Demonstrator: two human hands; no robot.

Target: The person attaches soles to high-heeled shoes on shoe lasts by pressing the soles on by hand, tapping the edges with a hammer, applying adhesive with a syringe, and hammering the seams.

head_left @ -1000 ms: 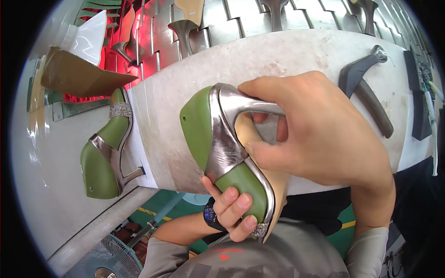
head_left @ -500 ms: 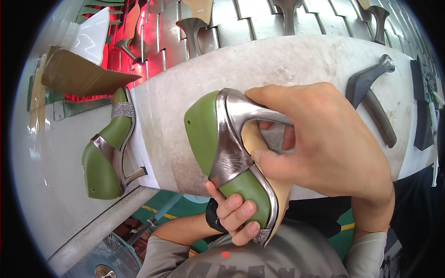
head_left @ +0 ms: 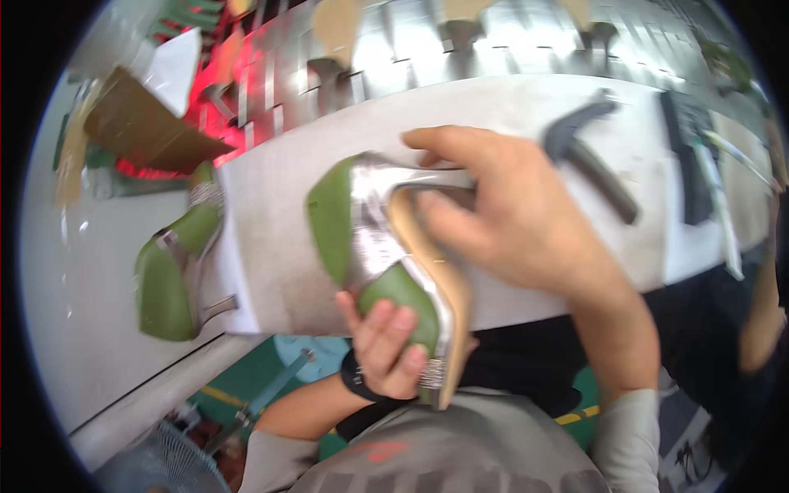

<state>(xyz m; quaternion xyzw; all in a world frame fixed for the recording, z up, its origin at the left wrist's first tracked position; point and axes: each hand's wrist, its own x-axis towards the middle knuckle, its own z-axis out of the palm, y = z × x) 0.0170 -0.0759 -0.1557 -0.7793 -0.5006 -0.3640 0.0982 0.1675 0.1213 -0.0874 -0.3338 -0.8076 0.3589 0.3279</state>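
My left hand (head_left: pixel 385 345) grips the toe end of a metallic high-heeled sandal (head_left: pixel 374 234) fitted over a green shoe last (head_left: pixel 330 218). Its beige sole (head_left: pixel 440 283) faces right, and a glittery strap crosses the toe. Over the heel hovers my right hand (head_left: pixel 514 201), thumb and forefinger spread apart. The heel's tip is hidden behind that hand, and motion blurs the fingers. A matching sandal on a green last (head_left: pixel 171 283) lies to the left, its heel pointing right.
A hammer (head_left: pixel 604 177) with a dark-wrapped head lies on the pale worktop (head_left: pixel 283 197). Behind it runs a slatted metal conveyor (head_left: pixel 411 53) carrying heels and soles. Brown cardboard (head_left: pixel 148 127) leans at the back left. A fan (head_left: pixel 160 460) stands below left; dark strips (head_left: pixel 686 156) lie right.
My right hand's thumb and forefinger have spread and come away from the heel and sole. The sandal, still in my left hand, turns to show more sole. The whole view has shifted.
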